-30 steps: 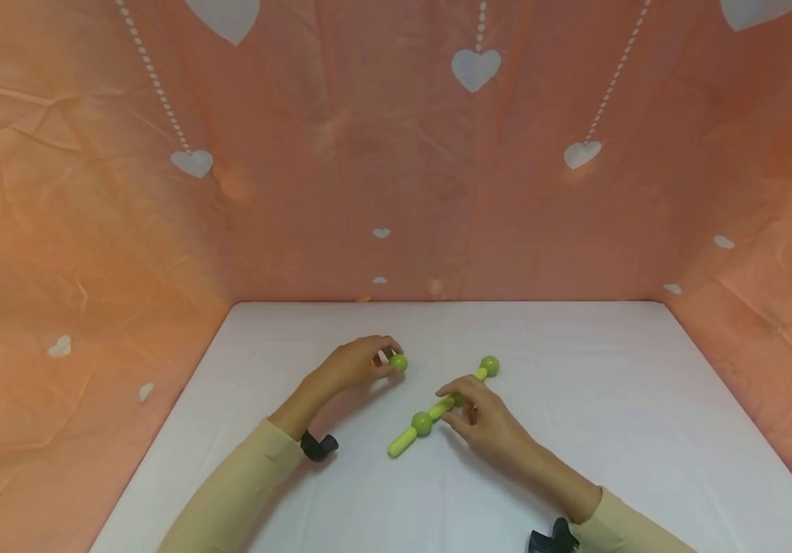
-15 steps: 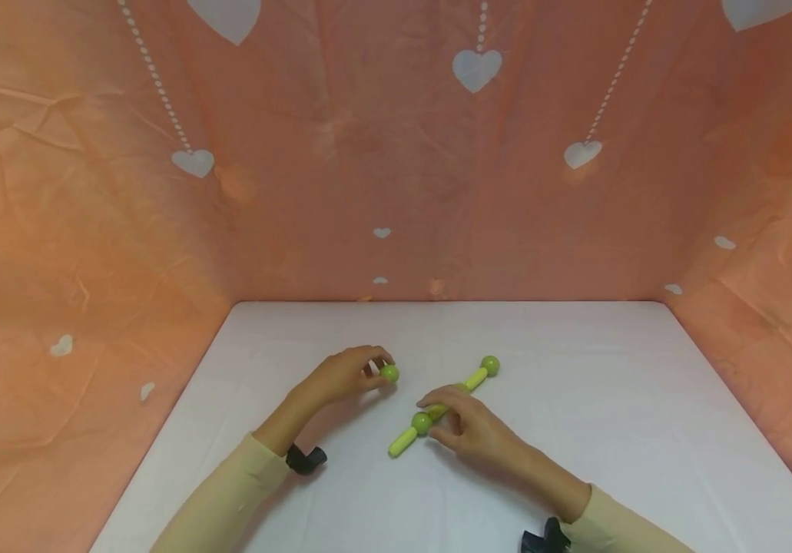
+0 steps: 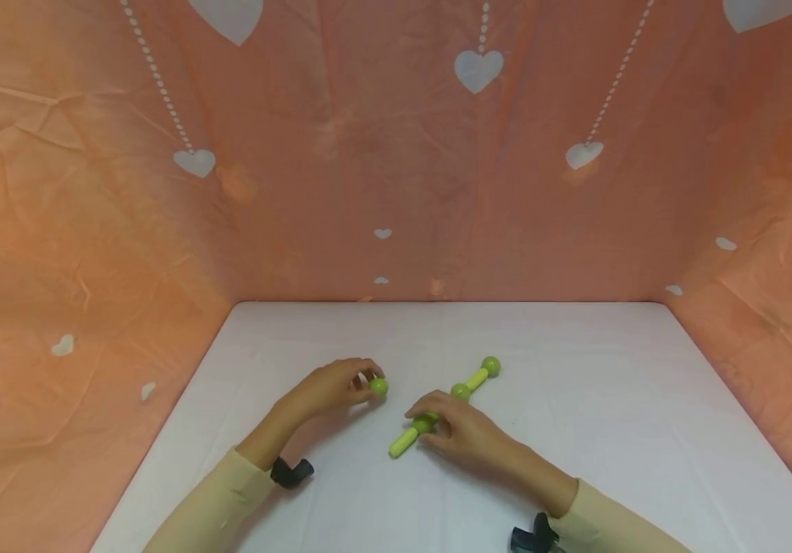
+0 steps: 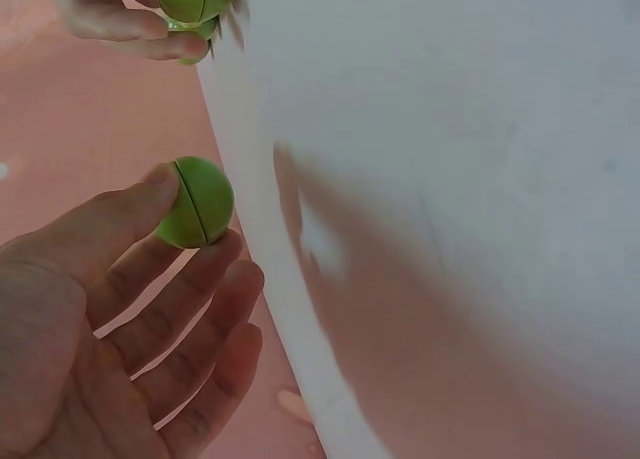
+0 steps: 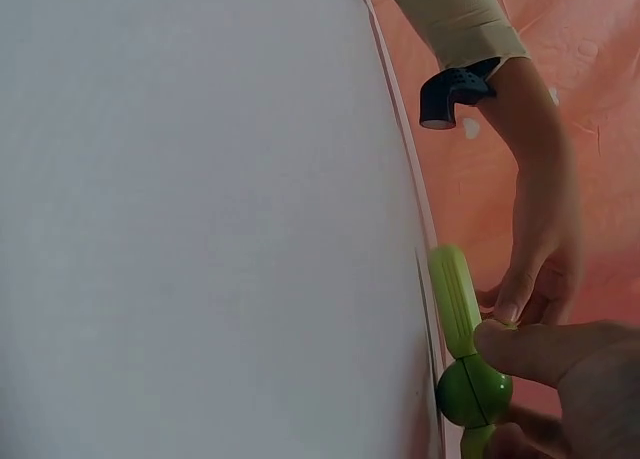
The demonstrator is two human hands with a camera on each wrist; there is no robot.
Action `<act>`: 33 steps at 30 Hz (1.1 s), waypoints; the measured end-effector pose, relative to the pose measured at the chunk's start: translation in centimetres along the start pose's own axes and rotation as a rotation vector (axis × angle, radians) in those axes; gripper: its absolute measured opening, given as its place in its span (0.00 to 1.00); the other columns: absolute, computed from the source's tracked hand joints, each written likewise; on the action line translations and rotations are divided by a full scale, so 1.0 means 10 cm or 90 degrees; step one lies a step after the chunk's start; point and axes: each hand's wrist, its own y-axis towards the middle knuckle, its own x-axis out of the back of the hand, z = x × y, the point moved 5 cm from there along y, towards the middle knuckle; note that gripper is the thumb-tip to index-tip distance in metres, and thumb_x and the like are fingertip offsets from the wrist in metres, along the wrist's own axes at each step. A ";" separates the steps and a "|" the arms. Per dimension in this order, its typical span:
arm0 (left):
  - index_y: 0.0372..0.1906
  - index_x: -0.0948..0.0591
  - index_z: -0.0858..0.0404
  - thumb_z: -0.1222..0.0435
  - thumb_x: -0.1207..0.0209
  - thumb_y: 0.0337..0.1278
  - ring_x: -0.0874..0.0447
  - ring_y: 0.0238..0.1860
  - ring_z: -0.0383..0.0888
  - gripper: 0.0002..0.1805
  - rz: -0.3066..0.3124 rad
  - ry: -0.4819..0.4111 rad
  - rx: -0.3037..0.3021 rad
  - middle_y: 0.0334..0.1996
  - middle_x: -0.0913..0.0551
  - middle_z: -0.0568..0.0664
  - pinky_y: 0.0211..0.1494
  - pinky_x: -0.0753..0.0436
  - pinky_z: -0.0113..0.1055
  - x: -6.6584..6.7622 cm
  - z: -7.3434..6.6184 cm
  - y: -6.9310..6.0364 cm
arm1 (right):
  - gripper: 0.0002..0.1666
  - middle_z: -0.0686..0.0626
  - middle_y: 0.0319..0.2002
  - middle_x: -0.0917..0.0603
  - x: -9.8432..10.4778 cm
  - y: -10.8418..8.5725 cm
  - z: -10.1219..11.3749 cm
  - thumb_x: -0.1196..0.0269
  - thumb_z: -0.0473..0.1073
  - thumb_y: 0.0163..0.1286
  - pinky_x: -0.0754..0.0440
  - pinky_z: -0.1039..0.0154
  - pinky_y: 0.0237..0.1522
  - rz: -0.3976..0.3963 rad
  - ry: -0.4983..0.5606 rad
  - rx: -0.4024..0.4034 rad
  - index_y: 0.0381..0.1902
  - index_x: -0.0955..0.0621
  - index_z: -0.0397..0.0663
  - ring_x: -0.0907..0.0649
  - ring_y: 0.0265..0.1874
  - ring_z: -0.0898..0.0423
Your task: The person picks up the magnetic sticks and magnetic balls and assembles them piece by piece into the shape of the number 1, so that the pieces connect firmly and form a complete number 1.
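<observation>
A glossy green ball [image 3: 379,386] with a seam round it is pinched by the thumb and fingertips of my left hand [image 3: 329,388], held just above the white table. Its other fingers spread loosely in the left wrist view. To the right, a straight row of green balls and yellow-green rods [image 3: 404,442] lies slantwise on the table. My right hand [image 3: 468,432] curls its thumb and fingers round the ball nearest me in that row, partly hiding it and the rod behind. In the right wrist view, the thumb covers where this ball [image 5: 472,391] meets a rod [image 5: 455,297].
A white cloth [image 3: 610,399] covers the table. Orange sheets [image 3: 340,192] with white hearts hang at the back and both sides. A black wrist camera mount [image 3: 290,473] is on the left arm, another mount [image 3: 534,535] on the right.
My left hand has drawn back toward me and left with the green ball. The right hand has slid down along the row to its nearest ball; the row stays in place.
</observation>
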 end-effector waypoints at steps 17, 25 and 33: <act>0.48 0.21 0.45 0.60 0.35 0.57 0.22 0.40 0.35 0.14 0.023 -0.031 -0.030 0.40 0.20 0.34 0.42 0.23 0.34 -0.01 0.02 -0.18 | 0.15 0.69 0.49 0.24 -0.08 0.04 0.03 0.34 0.51 0.63 0.22 0.61 0.53 0.014 -0.093 -0.013 0.48 0.20 0.73 0.22 0.51 0.67; 0.48 0.21 0.48 0.61 0.36 0.57 0.22 0.40 0.36 0.14 0.056 -0.054 -0.041 0.38 0.20 0.35 0.42 0.22 0.32 -0.04 0.03 -0.23 | 0.15 0.69 0.48 0.24 -0.10 0.04 0.05 0.32 0.54 0.60 0.21 0.61 0.47 -0.006 -0.117 -0.030 0.46 0.20 0.73 0.22 0.45 0.69; 0.47 0.21 0.45 0.59 0.35 0.56 0.22 0.42 0.38 0.14 0.098 -0.074 -0.042 0.38 0.20 0.34 0.45 0.22 0.32 -0.09 0.00 -0.28 | 0.13 0.69 0.47 0.23 -0.12 0.04 0.05 0.33 0.55 0.61 0.21 0.60 0.47 -0.009 -0.123 -0.048 0.43 0.20 0.73 0.22 0.44 0.69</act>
